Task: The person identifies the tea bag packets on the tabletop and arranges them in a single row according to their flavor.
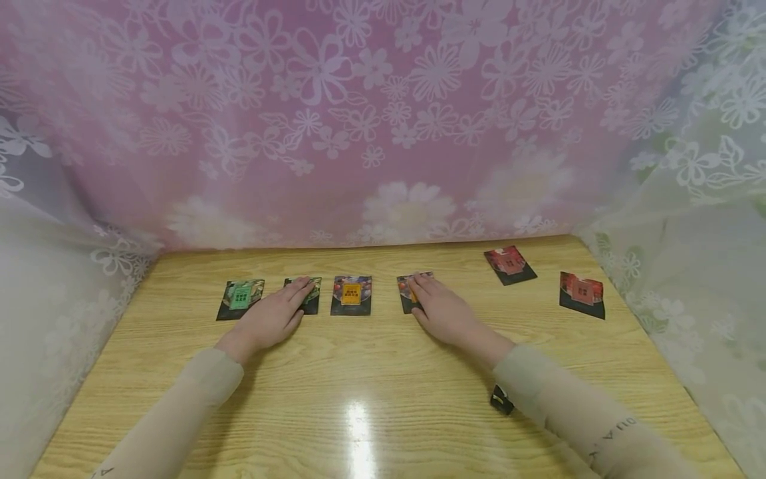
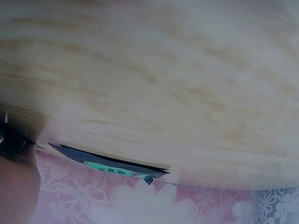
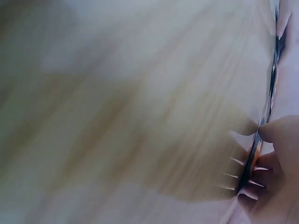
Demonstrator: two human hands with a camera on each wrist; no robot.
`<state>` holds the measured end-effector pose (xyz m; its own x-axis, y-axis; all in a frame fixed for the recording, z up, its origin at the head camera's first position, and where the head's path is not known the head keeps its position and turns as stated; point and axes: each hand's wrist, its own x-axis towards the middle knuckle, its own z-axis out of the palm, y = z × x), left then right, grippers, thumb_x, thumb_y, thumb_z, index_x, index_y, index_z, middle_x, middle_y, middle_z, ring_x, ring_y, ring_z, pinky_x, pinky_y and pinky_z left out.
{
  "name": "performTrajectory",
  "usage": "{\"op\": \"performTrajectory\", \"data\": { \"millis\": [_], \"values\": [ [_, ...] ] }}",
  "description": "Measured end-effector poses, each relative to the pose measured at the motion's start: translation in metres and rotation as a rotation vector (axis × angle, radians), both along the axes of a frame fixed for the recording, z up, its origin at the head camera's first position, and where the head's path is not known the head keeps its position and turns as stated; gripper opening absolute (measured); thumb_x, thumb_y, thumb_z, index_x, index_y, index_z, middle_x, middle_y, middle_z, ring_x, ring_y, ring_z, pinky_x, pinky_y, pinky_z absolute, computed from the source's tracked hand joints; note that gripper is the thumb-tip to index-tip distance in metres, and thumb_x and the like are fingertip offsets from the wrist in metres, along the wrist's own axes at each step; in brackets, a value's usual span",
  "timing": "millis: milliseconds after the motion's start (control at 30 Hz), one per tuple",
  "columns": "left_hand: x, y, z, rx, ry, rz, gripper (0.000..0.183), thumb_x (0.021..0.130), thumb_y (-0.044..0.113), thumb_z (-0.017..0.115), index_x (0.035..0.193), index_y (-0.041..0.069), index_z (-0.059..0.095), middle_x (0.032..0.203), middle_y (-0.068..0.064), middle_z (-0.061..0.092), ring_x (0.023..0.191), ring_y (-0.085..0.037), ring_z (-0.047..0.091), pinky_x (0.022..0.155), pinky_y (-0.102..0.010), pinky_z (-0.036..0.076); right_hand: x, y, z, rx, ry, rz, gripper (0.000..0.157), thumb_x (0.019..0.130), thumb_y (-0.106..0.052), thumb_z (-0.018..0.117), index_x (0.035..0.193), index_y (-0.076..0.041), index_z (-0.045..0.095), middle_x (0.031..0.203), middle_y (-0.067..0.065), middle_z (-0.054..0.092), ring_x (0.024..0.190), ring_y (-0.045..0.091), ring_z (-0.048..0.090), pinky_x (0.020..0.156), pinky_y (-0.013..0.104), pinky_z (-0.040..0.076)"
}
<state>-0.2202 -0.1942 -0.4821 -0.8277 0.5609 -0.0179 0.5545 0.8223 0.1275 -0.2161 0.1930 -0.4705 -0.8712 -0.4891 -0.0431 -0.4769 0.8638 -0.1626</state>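
In the head view my left hand (image 1: 270, 317) lies with extended fingers over a green-and-black packet (image 1: 311, 305), covering much of it. Left of it, partly behind that hand, is another green-labelled packet (image 1: 241, 297). My right hand (image 1: 445, 313) rests, fingers straight, on an orange-labelled packet (image 1: 407, 301); its right part is hidden. A second orange-labelled packet (image 1: 351, 296) lies flat between the two hands. The right wrist view shows the fingers (image 3: 264, 178) touching a thin packet (image 3: 249, 169) edge-on. The left wrist view catches the green-labelled packet (image 2: 107, 163) at a low angle.
Two red-labelled packets, one turned askew (image 1: 510, 264) and one farther right (image 1: 582, 295), lie on the wooden table (image 1: 299, 412). A small black object (image 1: 501, 400) sits beside the right sleeve. Floral curtains (image 1: 383, 133) hang behind and at both sides.
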Motion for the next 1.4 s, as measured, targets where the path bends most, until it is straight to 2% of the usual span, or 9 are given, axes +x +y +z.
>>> {"op": "performTrajectory", "data": {
  "millis": [133, 333, 533, 933, 1167, 1400],
  "values": [
    [0.000, 0.001, 0.000, 0.006, -0.003, -0.003, 0.061, 0.113, 0.025, 0.046, 0.167, 0.002, 0.030, 0.175, -0.019, 0.029, 0.161, -0.038, 0.033, 0.127, -0.057, 0.039, 0.001, -0.005, 0.003, 0.015, 0.021, 0.018, 0.065, 0.112, -0.030, 0.055, 0.164, 0.002, 0.035, 0.171, 0.023, 0.035, 0.160, 0.040, 0.033, 0.133, 0.053, 0.030],
    [0.000, 0.002, 0.001, -0.001, 0.001, -0.008, 0.061, 0.113, 0.025, 0.046, 0.167, 0.002, 0.030, 0.174, -0.018, 0.029, 0.160, -0.037, 0.033, 0.127, -0.056, 0.039, -0.001, -0.007, 0.004, 0.016, 0.070, 0.097, 0.060, 0.113, -0.025, 0.052, 0.164, 0.002, 0.036, 0.171, 0.021, 0.035, 0.161, 0.037, 0.033, 0.133, 0.053, 0.029],
    [0.000, 0.003, 0.001, -0.007, 0.007, -0.014, 0.061, 0.113, 0.026, 0.046, 0.167, 0.002, 0.030, 0.174, -0.019, 0.030, 0.160, -0.037, 0.034, 0.127, -0.056, 0.039, -0.005, -0.007, 0.002, 0.030, 0.034, 0.148, 0.057, 0.114, -0.023, 0.049, 0.164, 0.003, 0.036, 0.172, 0.022, 0.034, 0.161, 0.037, 0.032, 0.133, 0.052, 0.029],
    [0.000, 0.000, 0.001, -0.008, 0.007, -0.006, 0.061, 0.114, 0.026, 0.045, 0.168, 0.002, 0.029, 0.175, -0.018, 0.029, 0.161, -0.037, 0.033, 0.127, -0.056, 0.038, -0.007, -0.023, 0.003, 0.036, 0.030, 0.111, 0.058, 0.113, -0.023, 0.053, 0.163, 0.002, 0.037, 0.171, 0.021, 0.035, 0.161, 0.036, 0.033, 0.133, 0.051, 0.031],
    [0.002, 0.000, 0.001, 0.004, 0.015, -0.007, 0.060, 0.113, 0.022, 0.047, 0.167, 0.001, 0.030, 0.173, -0.021, 0.030, 0.160, -0.040, 0.034, 0.126, -0.058, 0.039, -0.007, -0.038, 0.004, 0.047, 0.004, 0.090, 0.058, 0.114, -0.024, 0.050, 0.164, 0.001, 0.036, 0.173, 0.019, 0.032, 0.163, 0.034, 0.030, 0.134, 0.049, 0.027],
    [0.000, 0.000, -0.001, 0.005, -0.006, 0.000, 0.062, 0.114, 0.026, 0.045, 0.168, 0.002, 0.028, 0.175, -0.019, 0.028, 0.161, -0.038, 0.031, 0.128, -0.057, 0.037, -0.006, -0.043, 0.003, 0.068, -0.021, 0.059, 0.058, 0.115, -0.026, 0.049, 0.165, -0.001, 0.034, 0.174, 0.016, 0.030, 0.164, 0.031, 0.028, 0.135, 0.047, 0.027]
  ]
}}
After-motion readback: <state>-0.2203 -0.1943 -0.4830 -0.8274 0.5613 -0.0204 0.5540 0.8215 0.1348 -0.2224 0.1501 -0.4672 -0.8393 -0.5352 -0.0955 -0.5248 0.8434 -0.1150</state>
